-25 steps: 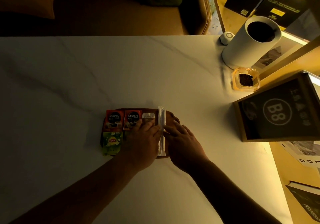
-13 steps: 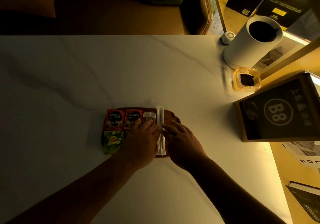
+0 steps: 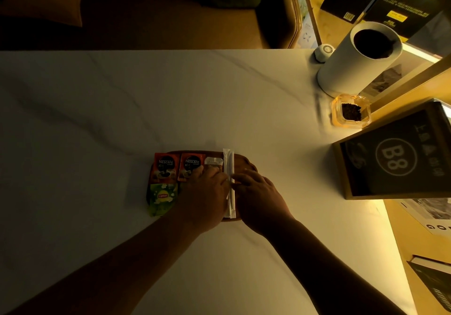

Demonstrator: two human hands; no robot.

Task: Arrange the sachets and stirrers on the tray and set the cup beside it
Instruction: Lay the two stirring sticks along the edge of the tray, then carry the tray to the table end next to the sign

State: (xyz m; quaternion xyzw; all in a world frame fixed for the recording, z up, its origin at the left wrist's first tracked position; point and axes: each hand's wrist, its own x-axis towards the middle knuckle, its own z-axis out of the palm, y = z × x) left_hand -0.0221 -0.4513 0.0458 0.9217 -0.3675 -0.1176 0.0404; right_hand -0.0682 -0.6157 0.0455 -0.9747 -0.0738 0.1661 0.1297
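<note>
On the white marble bench [image 3: 219, 100] sits a dark oval wooden tray [image 3: 246, 164], mostly covered by packets and both hands; two red Nescafé sachets [image 3: 166, 167] lie side by side along its far left part, a green Lipton sachet [image 3: 163, 198] lies just below them with its near edge overhanging the rim, and a small silvery sachet [image 3: 213, 162] shows beside the second Nescafé, its lower half hidden; the paper-wrapped stirrers [image 3: 229, 163] run front to back across the tray's middle, partly covered; the left hand [image 3: 205, 197] lies flat, palm down, over the sachets, its fingers [image 3: 217, 174] spread loosely and touching the stirrers' left side; the right hand [image 3: 258, 197] rests on the tray's right part, its fingertips against the stirrers' right side; whether either hand pinches anything cannot be told; a tall white cylindrical cup [image 3: 353, 58] stands far right, well apart from the tray, its inside dark; near it stand an amber glass dish [image 3: 351, 111] and a sign marked B8 [image 3: 395, 158], partly cut off.
</note>
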